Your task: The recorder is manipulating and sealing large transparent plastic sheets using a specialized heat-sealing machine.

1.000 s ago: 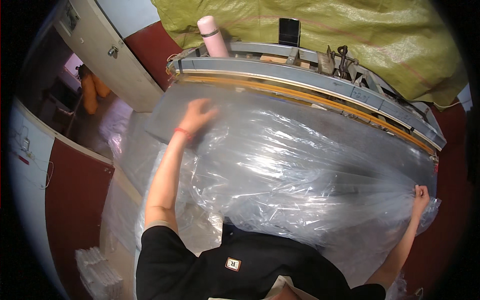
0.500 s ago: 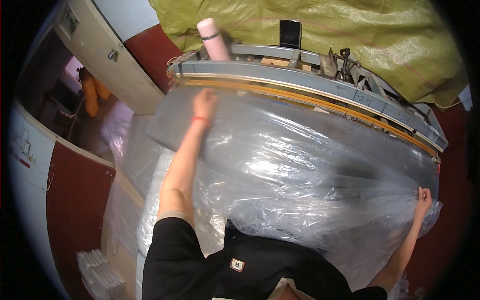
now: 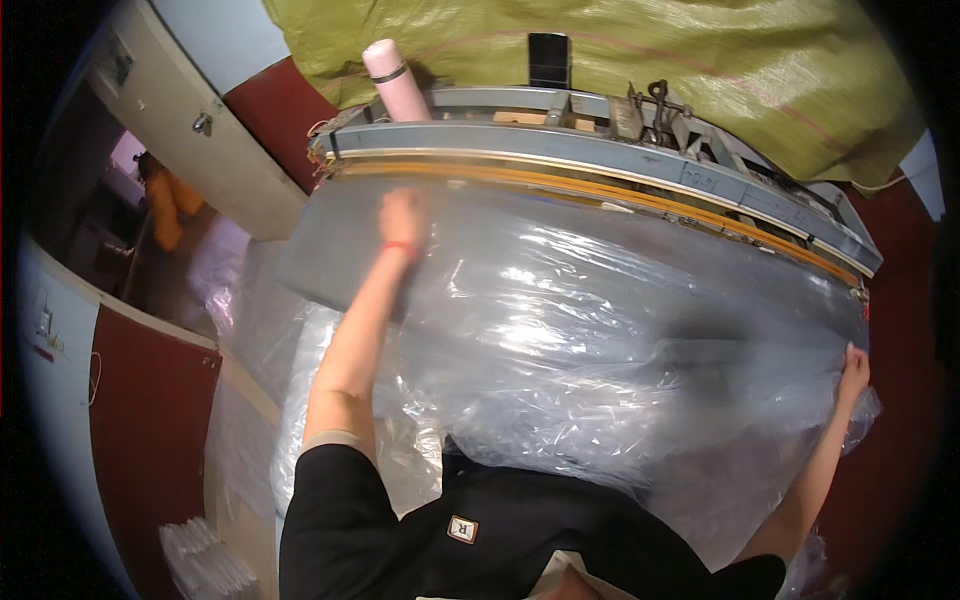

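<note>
A wide clear plastic sheet (image 3: 540,290), wrinkled and shiny, lies over a grey tabletop (image 3: 320,240) and hangs down toward my body. At the far left of the sheet, my left hand (image 3: 402,215) is closed on its edge, close to the long yellow-orange strip (image 3: 480,175); the fingers are somewhat blurred. My right hand (image 3: 855,368) pinches the sheet at its right edge, near the table's right end. Between the two hands the sheet is spread out, with a darker patch showing through on the right.
Behind the strip runs a grey metal frame (image 3: 640,155) with metal fittings (image 3: 655,115). A pink bottle (image 3: 398,90) and a dark phone-like slab (image 3: 549,60) stand there, before a green-yellow tarp (image 3: 700,50). Stacked plastic packs (image 3: 205,560) are lower left, below a door (image 3: 200,110).
My right hand has moved up and outward, drawing the sheet flatter on the right. My left hand has shifted only slightly. The view has turned a little.
</note>
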{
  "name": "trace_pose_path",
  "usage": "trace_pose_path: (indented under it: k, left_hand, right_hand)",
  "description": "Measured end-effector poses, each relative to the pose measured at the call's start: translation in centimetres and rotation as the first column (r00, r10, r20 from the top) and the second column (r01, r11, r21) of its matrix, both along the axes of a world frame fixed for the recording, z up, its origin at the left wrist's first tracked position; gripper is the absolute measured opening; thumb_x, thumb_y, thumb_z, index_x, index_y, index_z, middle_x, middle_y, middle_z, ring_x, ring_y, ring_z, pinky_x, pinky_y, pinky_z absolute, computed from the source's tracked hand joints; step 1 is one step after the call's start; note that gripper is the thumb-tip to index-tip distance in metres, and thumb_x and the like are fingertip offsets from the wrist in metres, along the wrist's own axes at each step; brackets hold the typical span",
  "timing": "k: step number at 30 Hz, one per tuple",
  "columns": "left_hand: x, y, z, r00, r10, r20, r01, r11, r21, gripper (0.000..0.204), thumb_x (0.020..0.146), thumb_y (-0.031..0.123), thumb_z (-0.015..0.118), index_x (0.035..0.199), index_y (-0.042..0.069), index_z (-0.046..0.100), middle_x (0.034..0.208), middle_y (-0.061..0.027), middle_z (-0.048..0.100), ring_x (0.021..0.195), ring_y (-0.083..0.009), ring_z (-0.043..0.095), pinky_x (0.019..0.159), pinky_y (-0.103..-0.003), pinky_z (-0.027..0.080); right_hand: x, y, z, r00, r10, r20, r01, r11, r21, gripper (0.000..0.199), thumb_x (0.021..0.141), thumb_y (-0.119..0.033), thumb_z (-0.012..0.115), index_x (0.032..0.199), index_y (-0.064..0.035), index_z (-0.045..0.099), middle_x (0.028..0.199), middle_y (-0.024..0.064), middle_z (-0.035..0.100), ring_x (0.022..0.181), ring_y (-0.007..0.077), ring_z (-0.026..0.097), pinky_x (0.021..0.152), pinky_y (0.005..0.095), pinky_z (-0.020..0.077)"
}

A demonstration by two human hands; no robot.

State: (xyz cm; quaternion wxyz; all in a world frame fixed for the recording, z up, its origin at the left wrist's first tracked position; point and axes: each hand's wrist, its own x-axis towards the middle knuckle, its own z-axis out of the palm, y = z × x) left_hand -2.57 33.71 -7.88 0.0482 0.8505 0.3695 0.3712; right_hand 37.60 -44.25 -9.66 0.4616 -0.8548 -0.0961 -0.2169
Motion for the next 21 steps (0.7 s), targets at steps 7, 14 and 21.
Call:
trace_pose_path:
  k: [7, 14, 21]
  left_hand:
    - [1.7, 2.7, 1.3, 0.836, 0.105, 0.539, 0.061, 0.958, -0.281, 0.022, 0.083, 0.022, 0.047, 0.080, 0.001, 0.049, 0.073, -0.0103, 0.053, 0.068, -0.0175, 0.049, 0.066, -0.030, 0.041]
    - [2.6, 8.1, -1.5, 0.821, 0.126, 0.557, 0.061, 0.950, -0.305, 0.019, 0.079, 0.018, 0.054, 0.072, 0.001, 0.052, 0.064, -0.0061, 0.054, 0.059, -0.0130, 0.047, 0.058, -0.027, 0.041]
    - [3.4, 5.6, 0.1, 0.767, 0.128, 0.629, 0.101, 0.943, -0.316, 0.015, 0.076, 0.013, 0.057, 0.067, 0.004, 0.051, 0.063, 0.0000, 0.051, 0.058, -0.0081, 0.045, 0.055, -0.021, 0.038]
  right_hand:
    - [4.6, 9.4, 2.0, 0.937, -0.168, 0.306, 0.203, 0.976, -0.084, 0.028, 0.081, -0.029, 0.055, 0.082, -0.0012, 0.057, 0.075, 0.0033, 0.057, 0.071, 0.0118, 0.049, 0.068, 0.0254, 0.0406]
    - [6.9, 16.6, 0.3, 0.992, -0.115, 0.056, 0.101, 0.971, 0.216, 0.022, 0.079, -0.025, 0.059, 0.076, -0.0030, 0.056, 0.067, 0.0013, 0.054, 0.065, 0.0093, 0.048, 0.063, 0.0226, 0.0398]
    - [6.5, 17.3, 0.9, 0.971, -0.204, 0.122, 0.170, 0.955, 0.245, 0.018, 0.078, -0.020, 0.059, 0.078, -0.0032, 0.051, 0.063, 0.0026, 0.053, 0.056, 0.0083, 0.047, 0.053, 0.0212, 0.0388]
